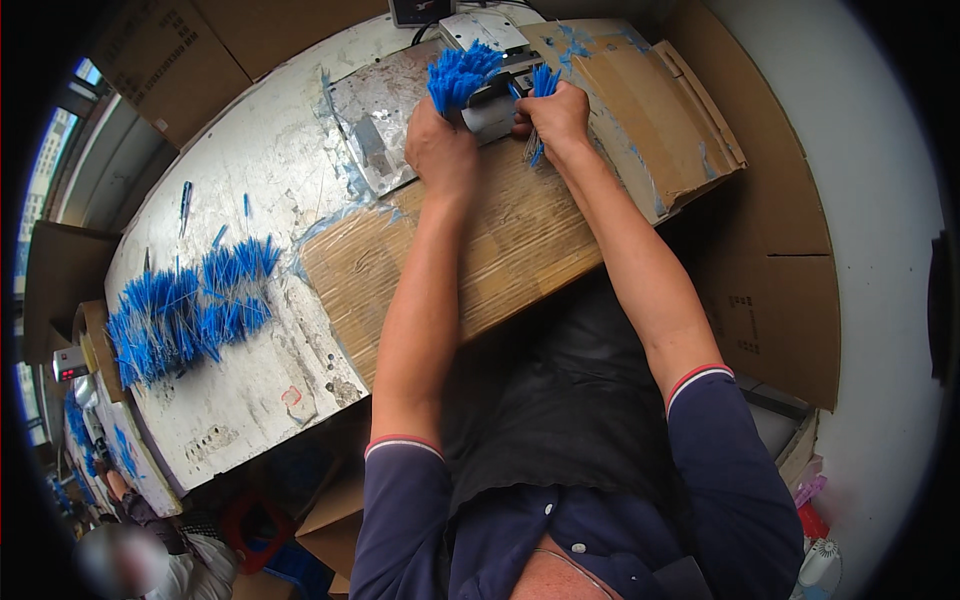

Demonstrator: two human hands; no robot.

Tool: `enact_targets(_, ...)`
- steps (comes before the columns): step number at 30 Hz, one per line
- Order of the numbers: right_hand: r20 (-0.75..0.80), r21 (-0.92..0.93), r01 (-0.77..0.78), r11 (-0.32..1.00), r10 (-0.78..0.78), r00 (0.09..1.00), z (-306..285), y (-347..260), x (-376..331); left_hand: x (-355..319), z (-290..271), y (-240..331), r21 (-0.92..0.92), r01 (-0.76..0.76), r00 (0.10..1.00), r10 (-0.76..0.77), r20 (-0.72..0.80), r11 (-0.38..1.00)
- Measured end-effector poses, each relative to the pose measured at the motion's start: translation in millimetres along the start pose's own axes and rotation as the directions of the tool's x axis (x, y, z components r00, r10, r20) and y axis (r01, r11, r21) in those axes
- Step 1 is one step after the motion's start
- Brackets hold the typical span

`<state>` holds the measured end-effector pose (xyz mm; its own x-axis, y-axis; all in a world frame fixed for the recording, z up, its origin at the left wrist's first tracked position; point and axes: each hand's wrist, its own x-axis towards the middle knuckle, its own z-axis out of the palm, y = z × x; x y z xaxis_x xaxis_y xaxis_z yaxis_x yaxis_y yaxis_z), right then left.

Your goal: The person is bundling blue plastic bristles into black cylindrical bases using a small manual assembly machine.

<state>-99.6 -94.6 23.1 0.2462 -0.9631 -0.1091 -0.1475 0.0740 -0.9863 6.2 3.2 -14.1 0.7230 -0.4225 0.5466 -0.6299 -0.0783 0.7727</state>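
Note:
My left hand (438, 145) is closed around a thick bundle of blue-ended wires (462, 75), its blue ends fanning out above the fist. To its right, my right hand (558, 115) grips a smaller bunch of blue-ended wires (545, 80); thin grey strands hang below the fingers. Between the two hands sits a small metal bench machine (490, 112), partly covered by the bundle and the fingers. My right fingertips are close beside it, and whether they touch it I cannot tell.
Flattened cardboard (430, 245) lies under my forearms. More cardboard (640, 110) rests right of the machine. A large pile of blue-ended wires (190, 310) spreads over the worn white table (270, 385) at left, near a pen-like tool (186, 208). Another person (165, 540) sits at lower left.

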Motion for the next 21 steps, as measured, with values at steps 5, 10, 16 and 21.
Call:
enact_targets(5, -0.078, -0.028, 0.012, 1.000, -0.014, 0.997, 6, -1, 0, 1, 1, -2, -0.003, -0.041, 0.999, 0.041, -0.020, 0.999)
enact_targets(10, -0.024, 0.233, 0.008, 0.973, -0.003, 1.000, -5, 11, 9, 1, 3, 0, 0.037, -0.040, 0.996, 0.036, 0.084, 0.999)
enact_targets(16, 0.142, 0.427, -0.132, 0.894, 0.078, 0.987, -10, 9, -8, -2, 0, 1, 0.056, -0.104, 0.990, 0.098, 0.101, 0.993)
enact_targets(21, 0.167, 0.433, -0.100, 0.896, 0.029, 0.985, -19, 24, -5, -6, 0, 5, 0.072, -0.104, 0.986, 0.093, 0.139, 0.992)
